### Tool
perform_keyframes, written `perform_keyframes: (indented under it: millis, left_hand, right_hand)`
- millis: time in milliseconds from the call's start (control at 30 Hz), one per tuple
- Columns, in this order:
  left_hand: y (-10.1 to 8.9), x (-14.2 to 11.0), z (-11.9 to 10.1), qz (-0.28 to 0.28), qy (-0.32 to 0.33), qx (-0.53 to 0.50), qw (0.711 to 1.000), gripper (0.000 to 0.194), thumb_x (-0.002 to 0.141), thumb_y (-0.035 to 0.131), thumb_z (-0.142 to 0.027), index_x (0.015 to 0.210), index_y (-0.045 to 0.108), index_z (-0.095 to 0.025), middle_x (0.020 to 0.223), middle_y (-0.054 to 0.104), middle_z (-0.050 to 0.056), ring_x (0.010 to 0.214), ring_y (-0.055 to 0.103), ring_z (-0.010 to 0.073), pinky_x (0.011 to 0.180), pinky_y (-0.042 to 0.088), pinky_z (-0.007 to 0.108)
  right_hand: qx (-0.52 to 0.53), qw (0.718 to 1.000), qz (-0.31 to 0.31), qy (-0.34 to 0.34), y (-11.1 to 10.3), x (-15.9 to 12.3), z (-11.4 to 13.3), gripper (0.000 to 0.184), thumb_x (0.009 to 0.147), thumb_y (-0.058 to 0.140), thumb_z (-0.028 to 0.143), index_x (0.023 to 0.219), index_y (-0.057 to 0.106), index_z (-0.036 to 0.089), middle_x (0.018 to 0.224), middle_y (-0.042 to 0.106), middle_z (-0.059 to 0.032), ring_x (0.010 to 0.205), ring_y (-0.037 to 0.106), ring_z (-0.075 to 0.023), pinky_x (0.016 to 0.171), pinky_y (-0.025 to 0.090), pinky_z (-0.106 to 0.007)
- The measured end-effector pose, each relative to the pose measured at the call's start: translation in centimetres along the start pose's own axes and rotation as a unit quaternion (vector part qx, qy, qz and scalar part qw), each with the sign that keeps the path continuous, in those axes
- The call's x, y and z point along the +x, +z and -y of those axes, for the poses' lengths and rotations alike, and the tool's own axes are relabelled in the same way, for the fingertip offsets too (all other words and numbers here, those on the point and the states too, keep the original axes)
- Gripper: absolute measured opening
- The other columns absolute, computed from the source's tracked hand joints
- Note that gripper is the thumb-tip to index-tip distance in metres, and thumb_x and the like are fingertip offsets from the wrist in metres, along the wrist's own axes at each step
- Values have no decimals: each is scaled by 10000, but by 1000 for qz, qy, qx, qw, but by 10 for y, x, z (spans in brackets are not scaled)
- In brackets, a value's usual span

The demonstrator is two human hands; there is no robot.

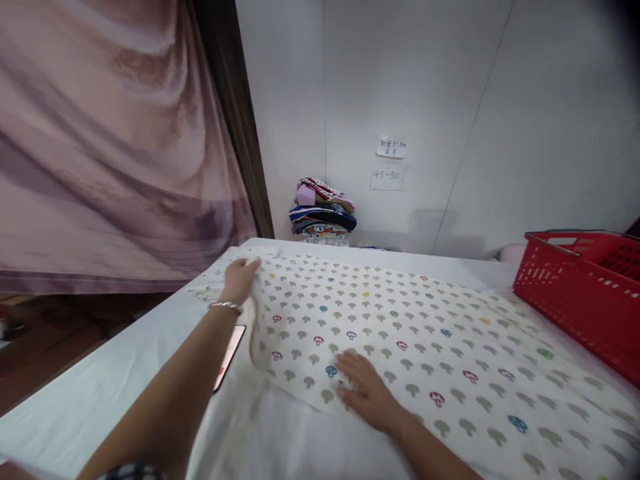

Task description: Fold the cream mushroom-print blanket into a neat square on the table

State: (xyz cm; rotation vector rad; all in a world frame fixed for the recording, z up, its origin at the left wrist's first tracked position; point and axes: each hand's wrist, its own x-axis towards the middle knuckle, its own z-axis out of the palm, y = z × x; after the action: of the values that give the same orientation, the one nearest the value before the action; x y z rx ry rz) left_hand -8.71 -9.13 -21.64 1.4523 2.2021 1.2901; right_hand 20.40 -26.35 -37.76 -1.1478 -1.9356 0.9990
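Note:
A white cloth printed with grey, red, blue and yellow mushrooms [380,313] lies spread over the table. At its far left part my left hand [241,279], with a silver bracelet on the wrist, is closed on the cloth, whose left edge rises in a fold below the fingers. My right hand [364,390] rests on the near part of the cloth, palm down, its fingers apart and holding nothing. Between my left forearm and the cloth's edge a phone [231,353] with a lit screen is partly covered.
A red plastic basket [575,293] stands at the right of the white-covered table [115,380]. Folded fabrics [325,210] are stacked beyond the far edge, against the wall. A pink curtain [110,147] hangs at the left. Two paper notes [389,176] are on the wall.

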Motion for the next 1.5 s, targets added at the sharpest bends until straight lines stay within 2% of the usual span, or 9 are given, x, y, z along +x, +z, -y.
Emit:
perform_keyframes:
  millis: [100,200,267,400,533,767,1133,1300,1500]
  left_hand:
    - [50,-63,-74,124,142,-25,982,305,759,565,-341,954,628,-116,922,670,66,876,586,190,774,456,280]
    - [99,-155,-115,293,312,-8,904,302,790,528,-307,1043,606,-162,1079,643,88,989,573,204,863,433,302]
    - [124,-212,-115,396,370,52,839,268,794,504,-320,998,618,-189,1037,656,78,962,593,223,828,453,324]
    - [150,-275,-80,487,391,112,773,246,762,501,-294,959,610,-195,1003,664,74,930,608,247,786,465,343]
    - [147,-290,-55,502,378,85,773,229,761,503,-323,952,561,-211,1021,642,41,912,592,216,777,454,317]
    - [127,-303,-47,469,405,74,782,196,766,479,-249,959,506,-223,1017,581,18,909,547,184,778,427,296]
    - [123,-307,-41,445,461,136,756,276,733,467,-157,1006,492,-198,1039,541,53,903,528,208,706,430,318]
    - [128,-301,-39,459,469,119,745,252,737,456,-187,983,505,-204,1003,563,46,878,540,206,715,432,328]
    - [132,-298,-34,485,469,91,732,262,721,478,-225,981,509,-213,1016,573,42,902,534,216,748,429,340]
  right_hand:
    - [251,958,-114,73,-9,7,-9,482,804,522,538,1192,561,254,1301,526,-74,1227,448,-244,1034,333,-464]
    - [462,845,-252,100,-38,10,-19,510,818,412,610,1156,553,254,1142,633,-66,1085,570,-232,928,446,-449]
    - [512,790,-318,112,-65,7,-27,524,815,395,620,1157,540,251,1065,664,-50,1000,613,-222,871,487,-424]
    - [469,780,-378,171,-105,-1,-43,535,752,580,477,1205,517,200,1066,663,-44,951,625,-219,810,517,-353]
    - [398,780,-423,235,-111,-1,-53,744,642,708,312,1316,414,199,1110,646,-54,919,632,-213,759,525,-309]
    - [255,850,-392,242,-102,5,-74,904,591,705,229,1399,300,221,1153,624,-56,952,616,-233,779,513,-323]
    - [-24,904,-359,230,-126,-2,-74,446,698,575,263,1138,609,202,1196,593,-63,1092,538,-240,952,402,-374]
    - [31,899,-344,268,-168,22,-75,283,703,595,232,975,669,211,1022,663,-58,963,594,-221,771,490,-308]
    - [121,876,-340,319,-201,84,-92,426,734,576,196,1154,550,128,886,668,-97,693,639,-155,505,466,-212]
